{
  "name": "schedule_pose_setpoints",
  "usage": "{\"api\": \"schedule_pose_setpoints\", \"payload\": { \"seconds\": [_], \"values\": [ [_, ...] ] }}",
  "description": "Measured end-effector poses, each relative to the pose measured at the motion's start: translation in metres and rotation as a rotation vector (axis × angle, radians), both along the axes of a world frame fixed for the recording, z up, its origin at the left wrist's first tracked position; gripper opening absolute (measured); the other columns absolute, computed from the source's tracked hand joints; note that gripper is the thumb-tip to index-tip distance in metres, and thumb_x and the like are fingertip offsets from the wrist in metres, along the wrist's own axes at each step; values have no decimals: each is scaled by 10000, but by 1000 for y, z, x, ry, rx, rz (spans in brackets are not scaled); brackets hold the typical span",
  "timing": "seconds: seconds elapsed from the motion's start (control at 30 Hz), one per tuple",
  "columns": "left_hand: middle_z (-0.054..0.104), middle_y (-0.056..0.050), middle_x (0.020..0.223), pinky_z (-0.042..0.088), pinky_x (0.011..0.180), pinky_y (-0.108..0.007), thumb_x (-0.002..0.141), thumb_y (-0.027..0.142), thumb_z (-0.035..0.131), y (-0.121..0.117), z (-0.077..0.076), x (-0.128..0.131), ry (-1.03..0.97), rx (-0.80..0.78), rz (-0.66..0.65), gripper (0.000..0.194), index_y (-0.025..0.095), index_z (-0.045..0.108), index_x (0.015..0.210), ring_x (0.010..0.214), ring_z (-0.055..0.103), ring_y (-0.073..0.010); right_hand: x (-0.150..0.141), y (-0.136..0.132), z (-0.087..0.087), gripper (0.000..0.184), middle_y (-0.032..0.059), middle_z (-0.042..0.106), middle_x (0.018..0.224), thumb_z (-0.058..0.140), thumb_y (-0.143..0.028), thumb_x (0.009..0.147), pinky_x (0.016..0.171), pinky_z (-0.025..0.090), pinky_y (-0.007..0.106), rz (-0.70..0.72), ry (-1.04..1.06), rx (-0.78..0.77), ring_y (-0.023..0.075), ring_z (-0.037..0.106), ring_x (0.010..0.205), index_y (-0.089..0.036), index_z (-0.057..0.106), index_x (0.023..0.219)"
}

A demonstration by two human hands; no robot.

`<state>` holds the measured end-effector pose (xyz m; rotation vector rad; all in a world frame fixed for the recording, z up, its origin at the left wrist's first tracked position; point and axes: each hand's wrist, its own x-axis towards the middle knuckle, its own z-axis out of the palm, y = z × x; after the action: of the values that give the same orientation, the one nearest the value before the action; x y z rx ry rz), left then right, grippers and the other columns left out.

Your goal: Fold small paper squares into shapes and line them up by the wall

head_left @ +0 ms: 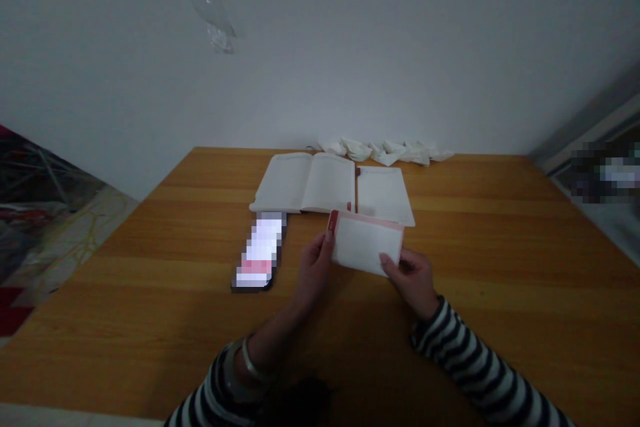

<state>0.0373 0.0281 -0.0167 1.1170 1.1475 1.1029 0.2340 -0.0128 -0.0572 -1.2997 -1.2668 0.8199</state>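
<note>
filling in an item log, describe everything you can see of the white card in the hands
The white card is rectangular, wider than tall, and looks like paper, with a pale pink band along the top and a dark red patch at its upper left corner; any print there is unreadable. It is held above the table, right end dipping slightly. The left hand grips its left edge; the right hand grips its lower right corner, thumb on the face.

Left hand (315,261) and right hand (415,280) close together, thumbs (389,265) uppermost, fingers (414,258) apparently curled beneath, forearms (279,328) converging
</note>
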Motion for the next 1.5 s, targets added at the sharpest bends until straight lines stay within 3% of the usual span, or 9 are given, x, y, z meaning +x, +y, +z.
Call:
{"api": "schedule_pose_setpoints", "payload": {
  "seconds": [0.4,0.7,1.17,1.5],
  "values": [
    [645,-24,718,408,614,-246,907,610,543,-2,1,0,28,-13,4,506,147,748,905,667,512,-153,0,-2,0,263,25,700,661,714,-403,841,565,501,284,-32,16,-8,177,618,596,-174,784,730],
    [605,-18,652,381,578,-259,899,613,553,-3,-1,1,34,-10,42,488,168,685,749,612,491,-158,-2,-4,1,271,21,681,640,710,-401,845,551,488,279,-35,30,-17,168,596,579,-177,774,706],
    [596,-10,668,372,576,-246,891,640,541,-4,3,3,19,-23,38,515,156,680,786,620,471,-139,-3,-2,3,288,23,667,619,720,-416,828,528,482,277,-50,44,-32,166,577,566,-182,764,665],
    [565,-6,604,359,539,-246,892,619,557,-3,-1,2,54,-7,68,501,173,649,683,585,455,-144,-3,-2,0,270,24,704,652,734,-422,820,559,506,295,-54,88,-43,180,619,591,-186,773,693]
  ]
}}
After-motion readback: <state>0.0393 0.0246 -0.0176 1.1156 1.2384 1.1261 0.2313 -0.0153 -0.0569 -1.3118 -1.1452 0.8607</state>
